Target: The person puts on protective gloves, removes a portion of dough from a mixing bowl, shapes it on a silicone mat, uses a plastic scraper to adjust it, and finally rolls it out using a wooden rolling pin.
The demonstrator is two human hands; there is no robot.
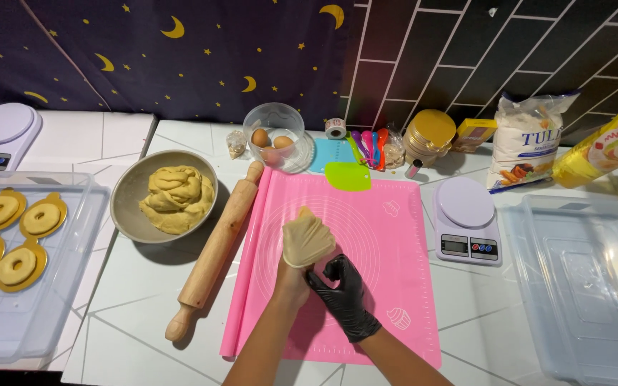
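My left hand [307, 239] is raised over the pink silicone mat [388, 236] with its fingers bunched together and pointing up. A dough-coloured tan covering wraps it down to the wrist. I cannot tell whether this is a thin glove or dough. My right hand [342, 293], in a black glove, pinches the lower edge of that covering at the left wrist. A wooden rolling pin [214, 251] lies along the mat's left edge. A grey bowl [126, 207] of yellow dough [177, 198] stands to its left.
A clear tray [66, 286] at the left holds ring-shaped dough pieces on gold discs. Two kitchen scales [466, 221] [1, 132], a glass bowl of eggs [275, 136], a green scraper [347, 176], measuring spoons, flour bags and an empty clear tray [588, 279] surround the mat.
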